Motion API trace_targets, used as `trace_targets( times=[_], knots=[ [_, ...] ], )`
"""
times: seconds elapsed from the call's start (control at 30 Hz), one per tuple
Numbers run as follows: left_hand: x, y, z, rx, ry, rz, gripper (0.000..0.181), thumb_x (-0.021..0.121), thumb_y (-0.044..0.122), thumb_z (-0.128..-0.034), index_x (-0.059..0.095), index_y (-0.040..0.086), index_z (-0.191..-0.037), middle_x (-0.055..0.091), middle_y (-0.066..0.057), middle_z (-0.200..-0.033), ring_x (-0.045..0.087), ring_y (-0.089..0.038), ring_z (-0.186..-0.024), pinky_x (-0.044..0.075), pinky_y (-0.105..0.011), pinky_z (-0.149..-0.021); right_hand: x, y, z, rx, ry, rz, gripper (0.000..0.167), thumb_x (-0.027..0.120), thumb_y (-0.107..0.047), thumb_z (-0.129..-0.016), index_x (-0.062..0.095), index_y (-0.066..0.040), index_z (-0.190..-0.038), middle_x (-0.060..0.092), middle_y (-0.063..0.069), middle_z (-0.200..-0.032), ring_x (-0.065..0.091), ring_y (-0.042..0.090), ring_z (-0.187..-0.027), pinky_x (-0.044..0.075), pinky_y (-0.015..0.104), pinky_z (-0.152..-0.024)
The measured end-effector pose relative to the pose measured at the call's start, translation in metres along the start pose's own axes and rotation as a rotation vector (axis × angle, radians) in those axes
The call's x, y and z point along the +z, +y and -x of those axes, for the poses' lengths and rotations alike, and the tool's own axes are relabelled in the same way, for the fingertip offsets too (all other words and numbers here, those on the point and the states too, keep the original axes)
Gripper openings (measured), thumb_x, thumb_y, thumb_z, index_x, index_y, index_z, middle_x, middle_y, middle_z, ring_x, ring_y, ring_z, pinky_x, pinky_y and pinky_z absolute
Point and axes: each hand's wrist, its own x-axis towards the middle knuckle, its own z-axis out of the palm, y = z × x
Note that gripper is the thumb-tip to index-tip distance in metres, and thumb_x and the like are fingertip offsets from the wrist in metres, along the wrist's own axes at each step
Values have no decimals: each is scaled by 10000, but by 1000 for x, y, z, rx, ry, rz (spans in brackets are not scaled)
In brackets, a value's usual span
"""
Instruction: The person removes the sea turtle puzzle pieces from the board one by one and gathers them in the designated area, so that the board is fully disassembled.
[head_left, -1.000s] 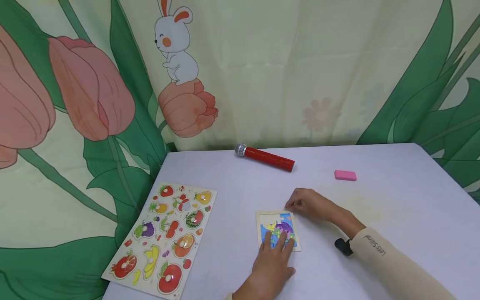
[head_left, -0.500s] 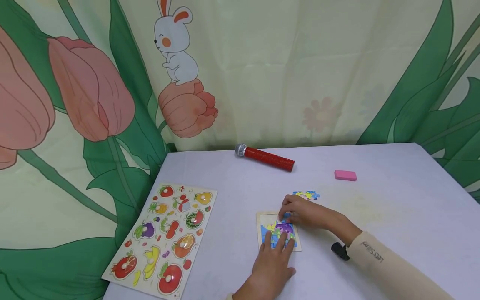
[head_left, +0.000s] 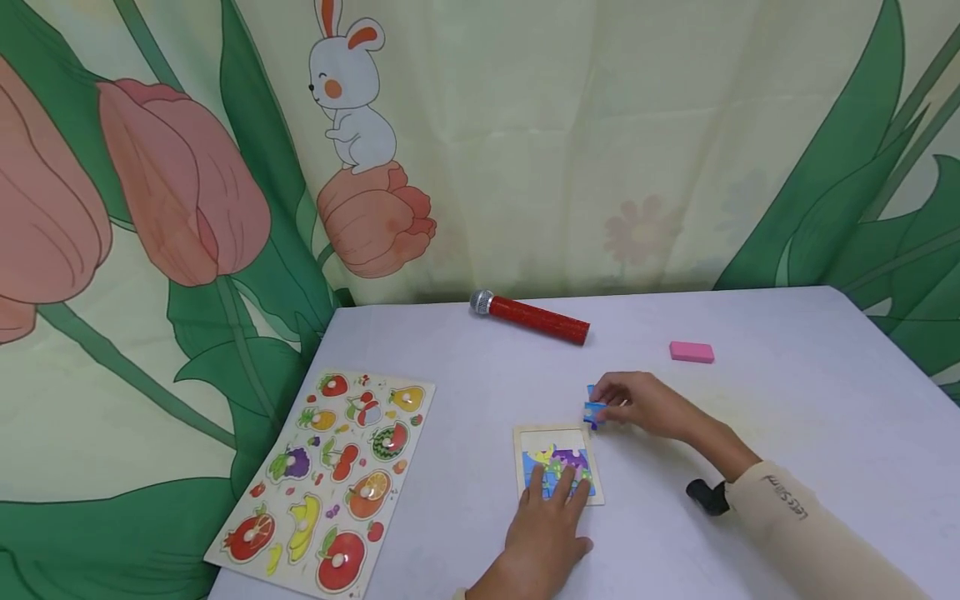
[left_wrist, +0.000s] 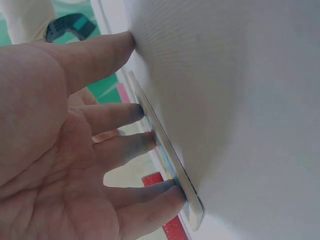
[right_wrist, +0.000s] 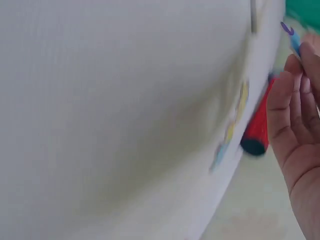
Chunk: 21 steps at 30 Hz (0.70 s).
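My left hand (head_left: pixel 542 533) rests its straight, spread fingers on a small framed jigsaw puzzle (head_left: pixel 519 467). In the left wrist view its fingertips touch the face of the puzzle board (left_wrist: pixel 172 157). Blue, yellow and purple pieces fill the lower part of the frame, and its upper strip shows bare backing. Beyond the frame's upper right corner, my right hand (head_left: pixel 648 406) pinches a blue jigsaw piece (head_left: pixel 594 412) between thumb and fingers, above the table. In the right wrist view that piece (right_wrist: pixel 295 41) stands tilted. Loose joined pieces (right_wrist: pixel 230 127) lie on the table beneath, mostly hidden by the hand in the head view.
A fruit peg board (head_left: pixel 322 483) lies at the table's left. Toward the back edge are a red microphone (head_left: pixel 536 320) and a pink block (head_left: pixel 692 352). A printed curtain (head_left: pixel 525 150) hangs behind the white table (head_left: pixel 465 367).
My right hand went to the frame's upper right part, took the blue jigsaw piece out and lifted it up and right. The left hand stays put.
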Motion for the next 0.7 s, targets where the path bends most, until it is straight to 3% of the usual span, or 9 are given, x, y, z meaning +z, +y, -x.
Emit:
trace_targets(
  times=[0.2, 0.3, 0.43, 0.7],
  knots=[
    [1, -1, 2, 8, 27, 0, 704, 665, 564, -939, 431, 323, -1557, 370, 90, -1621, 377, -340, -1458, 442, -389, -1088, -44, 31, 15, 166, 106, -37, 238, 756, -135, -946, 753, -12, -1150, 716, 123, -1103, 667, 240, -905, 588, 322, -719],
    [2, -1, 2, 7, 32, 7, 703, 668, 559, -938, 435, 320, -1556, 372, 87, -1620, 378, -345, -1456, 441, -392, -1089, -56, 44, 19, 253, 122, -27, 252, 755, -166, -951, 765, -25, -1160, 704, 120, -1109, 634, 234, -883, 566, 328, -707],
    [3, -2, 3, 1, 28, 41, 702, 672, 551, -936, 437, 317, -1555, 372, 86, -1620, 369, -346, -1462, 433, -400, -1096, -61, 55, 18, 300, 108, -19, 257, 755, -166, -949, 771, -28, -1166, 680, 79, -1017, 579, 221, -788, 507, 320, -649],
    [3, -3, 3, 14, 47, 24, 701, 662, 554, -939, 428, 315, -1556, 371, 84, -1621, 365, -337, -1466, 429, -384, -1099, -56, 62, 10, 336, 90, -5, 222, 716, -92, -966, 760, 24, -1150, 677, 51, -887, 544, 197, -644, 444, 269, -562]
  ],
)
